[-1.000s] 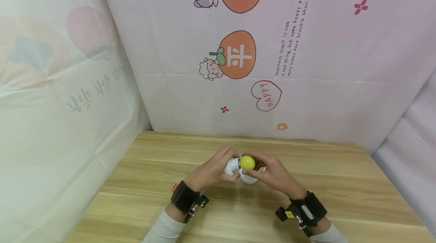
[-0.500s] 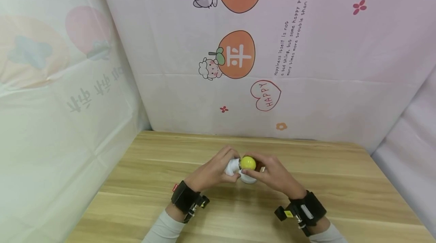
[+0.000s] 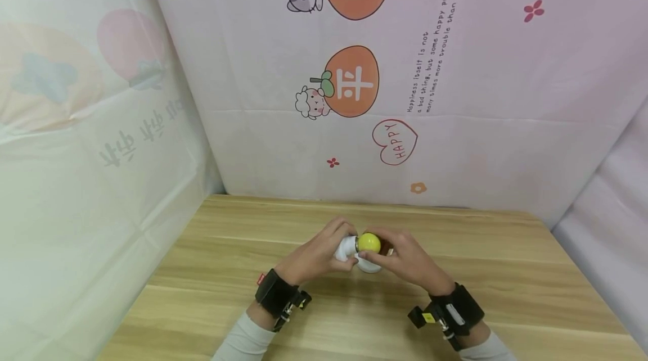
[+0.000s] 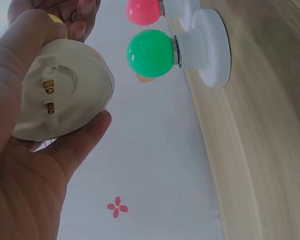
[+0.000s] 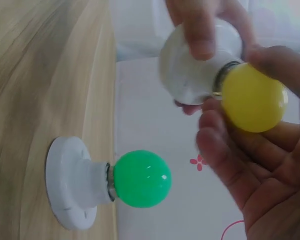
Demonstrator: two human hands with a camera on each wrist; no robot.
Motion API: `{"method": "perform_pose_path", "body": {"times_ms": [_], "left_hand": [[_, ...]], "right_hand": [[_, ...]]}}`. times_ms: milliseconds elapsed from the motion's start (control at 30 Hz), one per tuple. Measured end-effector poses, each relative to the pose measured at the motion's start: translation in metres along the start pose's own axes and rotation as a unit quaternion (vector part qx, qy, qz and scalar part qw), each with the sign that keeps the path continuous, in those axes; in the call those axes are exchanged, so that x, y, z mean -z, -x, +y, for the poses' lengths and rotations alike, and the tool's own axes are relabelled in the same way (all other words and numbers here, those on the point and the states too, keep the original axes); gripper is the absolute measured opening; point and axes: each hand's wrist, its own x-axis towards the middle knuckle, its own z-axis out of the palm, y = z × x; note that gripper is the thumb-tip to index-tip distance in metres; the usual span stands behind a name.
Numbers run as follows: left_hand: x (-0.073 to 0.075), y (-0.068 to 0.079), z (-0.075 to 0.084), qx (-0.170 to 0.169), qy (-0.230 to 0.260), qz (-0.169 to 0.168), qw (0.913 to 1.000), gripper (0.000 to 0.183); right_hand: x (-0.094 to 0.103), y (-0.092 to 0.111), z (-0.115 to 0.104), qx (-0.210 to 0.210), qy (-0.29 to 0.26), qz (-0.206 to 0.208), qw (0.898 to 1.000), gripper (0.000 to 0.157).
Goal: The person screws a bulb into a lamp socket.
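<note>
My left hand [image 3: 321, 251] grips a white round lamp holder [image 3: 346, 248], tipped on its side. In the left wrist view its underside [image 4: 65, 92] shows two brass terminals. A yellow light bulb [image 5: 255, 97] sits at the holder's mouth, with a strip of its metal screw base showing between glass and holder. My right hand [image 3: 407, 257] pinches this bulb between thumb and fingers. Both are held up above the table. Below the hands a green bulb [image 5: 142, 178] stands in its own white lamp holder [image 5: 72, 182] on the table.
Beyond the green bulb in the left wrist view is a pink bulb [image 4: 144, 11] in another white holder [image 4: 190, 12]. The wooden table [image 3: 243, 305] meets a printed cloth backdrop [image 3: 273, 147] at its far edge. Cloth also hangs at both sides.
The yellow bulb and the right fingers have shifted very slightly to the right in the head view. Both hands keep their hold; otherwise little differs.
</note>
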Motion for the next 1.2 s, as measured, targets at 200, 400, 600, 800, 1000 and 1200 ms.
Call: {"method": "perform_pose_path", "body": {"times_ms": [200, 400, 600, 800, 1000, 1200], "left_hand": [[0.001, 0.0, 0.0, 0.008, -0.008, 0.007, 0.9999, 0.041], [0.004, -0.001, 0.0, 0.006, -0.016, 0.011, 0.9998, 0.044], [0.005, -0.001, 0.0, 0.008, -0.008, 0.015, 0.9998, 0.048], [0.007, -0.001, 0.003, 0.041, 0.054, 0.01, 0.9976, 0.049], [0.008, -0.001, 0.004, 0.046, 0.095, 0.009, 0.9944, 0.051], [0.008, -0.002, 0.003, 0.029, 0.109, 0.013, 0.9935, 0.053]], "right_hand": [[0.0, -0.001, -0.002, -0.006, 0.003, 0.019, 1.0, 0.039], [0.005, -0.005, -0.021, 0.024, 0.009, 0.029, 0.999, 0.048], [0.013, -0.009, -0.044, 0.054, 0.001, 0.038, 0.998, 0.052], [0.006, -0.008, -0.035, 0.096, 0.017, 0.044, 0.994, 0.049], [-0.007, -0.007, -0.013, 0.118, 0.029, 0.044, 0.992, 0.047], [-0.01, -0.006, -0.008, 0.113, 0.02, 0.042, 0.993, 0.052]]}}
